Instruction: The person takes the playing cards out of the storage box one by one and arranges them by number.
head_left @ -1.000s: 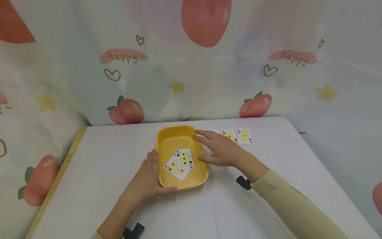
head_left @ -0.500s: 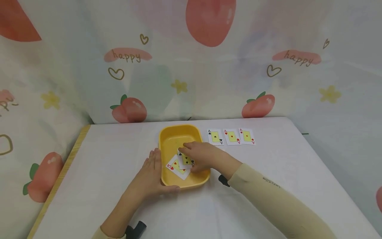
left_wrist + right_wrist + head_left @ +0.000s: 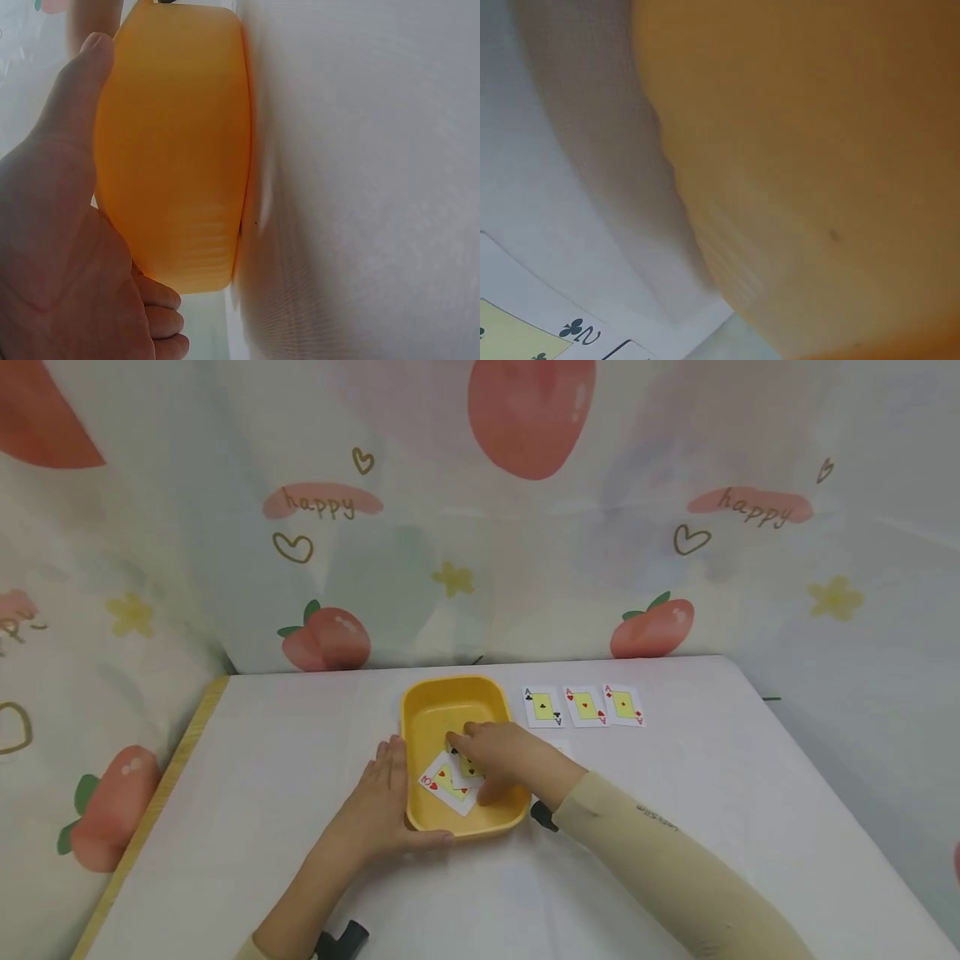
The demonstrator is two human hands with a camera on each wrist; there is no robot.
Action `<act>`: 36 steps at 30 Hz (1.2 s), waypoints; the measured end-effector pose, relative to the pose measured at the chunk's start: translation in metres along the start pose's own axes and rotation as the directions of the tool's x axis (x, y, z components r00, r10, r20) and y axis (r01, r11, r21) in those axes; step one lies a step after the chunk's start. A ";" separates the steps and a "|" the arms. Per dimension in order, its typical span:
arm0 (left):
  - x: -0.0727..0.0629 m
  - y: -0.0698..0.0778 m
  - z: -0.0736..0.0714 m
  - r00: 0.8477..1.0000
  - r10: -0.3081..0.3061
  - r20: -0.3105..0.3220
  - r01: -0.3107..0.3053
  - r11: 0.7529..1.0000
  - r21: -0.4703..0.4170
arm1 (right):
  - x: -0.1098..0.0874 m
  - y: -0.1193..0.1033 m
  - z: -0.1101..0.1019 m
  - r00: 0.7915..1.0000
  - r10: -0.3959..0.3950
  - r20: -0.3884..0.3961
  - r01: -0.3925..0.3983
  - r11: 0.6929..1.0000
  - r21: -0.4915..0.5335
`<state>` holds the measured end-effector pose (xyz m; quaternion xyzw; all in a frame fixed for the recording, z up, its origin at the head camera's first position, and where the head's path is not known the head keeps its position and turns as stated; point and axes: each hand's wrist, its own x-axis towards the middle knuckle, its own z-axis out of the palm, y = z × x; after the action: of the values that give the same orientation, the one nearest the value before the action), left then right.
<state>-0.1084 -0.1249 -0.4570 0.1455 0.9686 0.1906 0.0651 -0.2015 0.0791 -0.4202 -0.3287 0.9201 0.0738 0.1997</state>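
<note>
A yellow plastic tray (image 3: 435, 714) stands on the white table in the head view. In it lie a three of hearts (image 3: 442, 783) and, overlapping it, a three of spades (image 3: 467, 768). My left hand (image 3: 375, 806) rests against the tray's near left corner, fingers straight along the left side and thumb along the front; the left wrist view shows the thumb (image 3: 82, 90) against the tray wall. Inside the tray, my right hand (image 3: 501, 756) reaches over the three of spades and covers part of it. Whether its fingers pinch the card is hidden.
Right of the tray lie an ace of clubs (image 3: 542, 707), an ace of hearts (image 3: 586, 706) and an ace of diamonds (image 3: 623, 705) in a row. Nearer, a two of clubs (image 3: 525, 322) shows in the right wrist view. A patterned cloth hangs behind the table.
My right hand has moved left and down from the tray's right edge onto the three of spades, uncovering the ace of clubs. The left hand keeps its place on the tray.
</note>
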 end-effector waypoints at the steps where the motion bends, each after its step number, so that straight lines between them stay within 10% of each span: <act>1: 0.000 0.000 0.000 1.000 -0.001 0.001 0.001 1.000 0.003 | 0.000 0.000 0.000 1.000 0.001 -0.002 -0.001 1.000 -0.001; 27: -0.003 -0.002 0.004 1.000 0.002 -0.017 -0.002 1.000 0.001 | 0.015 0.001 0.015 0.985 -0.057 -0.160 0.053 0.998 -0.029; 36: -0.001 -0.002 0.004 1.000 0.001 -0.011 -0.001 1.000 -0.013 | 0.010 0.002 0.004 0.996 -0.019 -0.081 0.028 0.993 0.112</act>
<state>-0.1068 -0.1254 -0.4610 0.1446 0.9676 0.1979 0.0607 -0.2087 0.0762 -0.4285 -0.3306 0.9261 0.0060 0.1817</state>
